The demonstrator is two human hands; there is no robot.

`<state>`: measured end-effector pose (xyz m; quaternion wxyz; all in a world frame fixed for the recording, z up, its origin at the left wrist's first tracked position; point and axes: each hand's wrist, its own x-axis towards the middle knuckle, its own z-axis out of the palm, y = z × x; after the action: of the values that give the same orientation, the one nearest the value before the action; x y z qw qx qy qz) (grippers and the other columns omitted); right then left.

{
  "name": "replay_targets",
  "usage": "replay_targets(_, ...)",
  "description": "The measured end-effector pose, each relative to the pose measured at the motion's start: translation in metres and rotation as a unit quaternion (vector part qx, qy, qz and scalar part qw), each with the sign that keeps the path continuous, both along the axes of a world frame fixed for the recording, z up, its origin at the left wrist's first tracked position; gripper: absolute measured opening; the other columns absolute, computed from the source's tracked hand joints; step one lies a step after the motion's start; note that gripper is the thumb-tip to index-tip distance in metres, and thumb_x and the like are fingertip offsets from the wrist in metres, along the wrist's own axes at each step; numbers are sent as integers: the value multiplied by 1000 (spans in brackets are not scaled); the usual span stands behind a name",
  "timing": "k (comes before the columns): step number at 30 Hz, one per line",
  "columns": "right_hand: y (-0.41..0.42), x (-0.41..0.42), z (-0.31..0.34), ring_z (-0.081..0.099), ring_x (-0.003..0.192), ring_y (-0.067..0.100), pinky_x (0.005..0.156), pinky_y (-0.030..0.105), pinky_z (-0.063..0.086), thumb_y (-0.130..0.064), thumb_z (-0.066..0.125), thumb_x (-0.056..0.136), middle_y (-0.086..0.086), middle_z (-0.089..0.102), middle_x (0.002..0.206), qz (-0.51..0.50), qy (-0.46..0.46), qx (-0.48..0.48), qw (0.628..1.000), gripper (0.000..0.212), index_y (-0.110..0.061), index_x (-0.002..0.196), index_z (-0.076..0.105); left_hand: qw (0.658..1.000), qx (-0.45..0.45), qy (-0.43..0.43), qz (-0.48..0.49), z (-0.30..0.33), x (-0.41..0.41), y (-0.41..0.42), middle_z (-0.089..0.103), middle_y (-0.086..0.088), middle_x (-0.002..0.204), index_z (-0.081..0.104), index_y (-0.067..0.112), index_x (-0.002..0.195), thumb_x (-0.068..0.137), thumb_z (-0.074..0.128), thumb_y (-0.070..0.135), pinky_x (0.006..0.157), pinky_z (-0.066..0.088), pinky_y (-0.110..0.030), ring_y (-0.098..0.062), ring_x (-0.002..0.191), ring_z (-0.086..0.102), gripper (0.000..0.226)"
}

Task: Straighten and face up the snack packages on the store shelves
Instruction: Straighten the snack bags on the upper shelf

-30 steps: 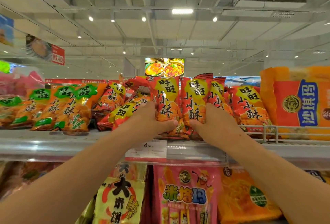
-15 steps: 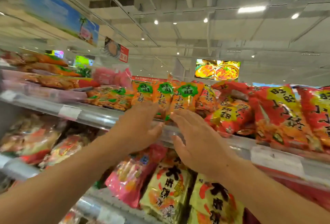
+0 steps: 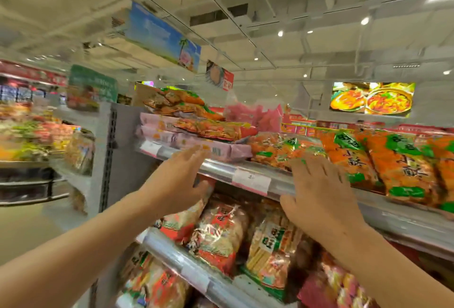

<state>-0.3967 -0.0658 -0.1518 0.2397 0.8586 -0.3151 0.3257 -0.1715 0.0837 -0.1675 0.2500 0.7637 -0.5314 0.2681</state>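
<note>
Orange snack bags with green labels [image 3: 398, 167] lie in a row on the top shelf [image 3: 221, 168], leaning back. Left of them a flat stack of pale pink packs [image 3: 191, 143] carries orange and red bags [image 3: 206, 127]. My left hand [image 3: 179, 180] is raised before the shelf rail below the pink stack, fingers straight, holding nothing. My right hand [image 3: 317, 189] is spread with its fingertips at the front of a fallen orange-green bag [image 3: 280, 148]. Whether it touches the bag is unclear in the blur.
Below the rail, red and green cracker bags [image 3: 221, 239] stand on a lower shelf [image 3: 177, 261]. A price tag [image 3: 250, 181] hangs on the rail between my hands. A grey upright [image 3: 108, 150] ends the unit; another display [image 3: 32, 140] lies left.
My view and both hands have swung left along the top shelf, from the red bags I gripped a second ago to the orange-green bags and pink stack. Both hands have opened and spread apart.
</note>
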Motion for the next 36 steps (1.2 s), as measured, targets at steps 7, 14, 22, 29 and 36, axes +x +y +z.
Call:
replay_targets(7,-1,108,44,42,127,25,106,41,37,-48,45,90,-1,50,134,158,-20,51,986,52,-23,135,45,999,-13,0,29,25,84,-41,-11,1,163,5,40,152,90,52,55,117,17,-52,-26,150,-3,79)
replay_targets(14,-37,203,85,44,133,30,104,47,40,-65,32,84,5,40,152,148,-43,203,967,70,-37,148,29,1000,2,-5,30,61,142,-65,1,4,164,16,43,152,90,41,66,119,7,-53,-22,150,-4,70)
replay_targets(22,-44,234,96,47,130,33,95,37,44,-78,57,66,11,46,146,56,-58,327,941,106,-21,150,25,999,41,26,23,94,160,-73,57,4,104,52,37,115,71,35,79,93,38,-48,-27,111,40,63)
replay_targets(29,-30,224,92,65,76,15,52,28,49,-40,72,67,-1,65,98,111,-160,281,940,54,-24,116,55,993,117,-26,20,108,148,-80,41,-12,141,27,18,143,69,59,72,108,27,-54,-37,128,40,97)
replay_targets(36,-14,188,73,37,127,12,95,25,34,-38,79,66,-9,26,143,121,-201,197,952,106,-30,149,14,993,98,25,-62,116,142,-83,36,-17,140,37,17,134,82,63,45,77,44,-36,-33,102,52,64)
